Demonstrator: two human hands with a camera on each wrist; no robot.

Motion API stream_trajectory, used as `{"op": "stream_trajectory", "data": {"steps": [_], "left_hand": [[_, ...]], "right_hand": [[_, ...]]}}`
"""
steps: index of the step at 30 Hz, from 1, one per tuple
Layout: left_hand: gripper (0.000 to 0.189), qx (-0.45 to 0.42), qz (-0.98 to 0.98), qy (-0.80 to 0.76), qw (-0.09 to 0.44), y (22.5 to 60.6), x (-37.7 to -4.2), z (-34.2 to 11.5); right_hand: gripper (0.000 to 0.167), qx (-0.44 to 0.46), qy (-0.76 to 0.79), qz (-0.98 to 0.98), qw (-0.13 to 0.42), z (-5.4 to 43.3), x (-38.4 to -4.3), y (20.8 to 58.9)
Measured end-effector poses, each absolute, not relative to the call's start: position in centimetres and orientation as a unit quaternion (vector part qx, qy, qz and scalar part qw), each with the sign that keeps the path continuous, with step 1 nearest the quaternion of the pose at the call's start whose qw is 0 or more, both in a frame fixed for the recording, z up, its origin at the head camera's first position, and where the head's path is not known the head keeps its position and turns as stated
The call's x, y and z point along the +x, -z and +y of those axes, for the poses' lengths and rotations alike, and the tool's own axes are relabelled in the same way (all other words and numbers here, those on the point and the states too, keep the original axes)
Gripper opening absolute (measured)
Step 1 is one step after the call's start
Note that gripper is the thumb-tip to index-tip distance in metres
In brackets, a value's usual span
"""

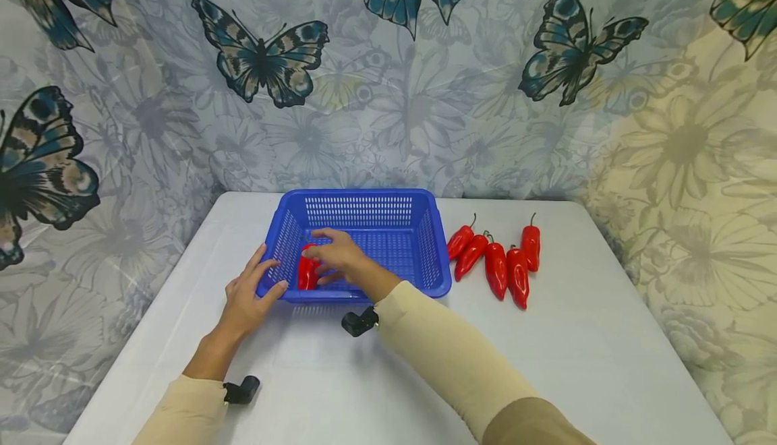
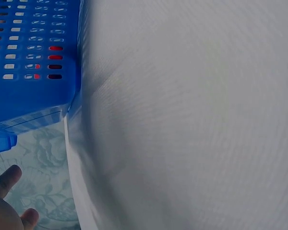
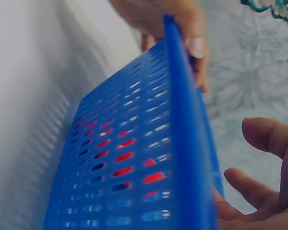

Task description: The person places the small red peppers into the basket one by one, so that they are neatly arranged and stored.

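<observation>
A blue plastic basket (image 1: 358, 294) with slotted walls stands on the white table. One red chili pepper (image 1: 308, 268) lies inside at its left end, stem towards the back; in the right wrist view red shows through the slots. My right hand (image 1: 341, 256) reaches over the front rim, its spread fingertips right beside that pepper. In the right wrist view nothing shows between the thumb and fingers. At the basket's front left corner my left hand (image 1: 247, 297) rests thumb and fingertips on the rim. Two of its fingertips (image 2: 30, 218) stand apart from the basket in the left wrist view.
Several red chili peppers (image 1: 496, 270) lie on the table to the right of the basket, the nearest close to its wall. A white cloth covers the table (image 1: 601, 337). Behind it hangs a floral backdrop with butterflies (image 1: 262, 54).
</observation>
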State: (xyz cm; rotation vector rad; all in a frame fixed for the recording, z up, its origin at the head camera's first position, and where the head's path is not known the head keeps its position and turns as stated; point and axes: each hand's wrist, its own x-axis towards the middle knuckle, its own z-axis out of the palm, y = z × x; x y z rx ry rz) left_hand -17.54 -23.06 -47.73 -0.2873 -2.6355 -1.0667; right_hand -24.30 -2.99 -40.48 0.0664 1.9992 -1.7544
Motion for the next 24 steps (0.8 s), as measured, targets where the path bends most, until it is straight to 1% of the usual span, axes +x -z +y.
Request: {"op": "stream_trajectory", "data": {"steps": [8,16,24], "left_hand": [[0.052,-0.090,-0.916,0.369,0.129,47.5,-17.4,-22.9],[0.051,-0.088,-0.919,0.362,0.130,47.5,-17.4,-22.9],[0.050,-0.092,-0.917,0.365,0.132,47.5,-17.6,-22.9]], "right_hand": [[0.050,-0.023,0.673,0.701,0.235,-1.5,-23.5,39.0],[0.051,-0.070,0.687,0.687,0.227,-0.3,-22.0,36.9],[0.050,-0.112,0.703,0.669,0.213,1.9,-20.3,34.6]]}}
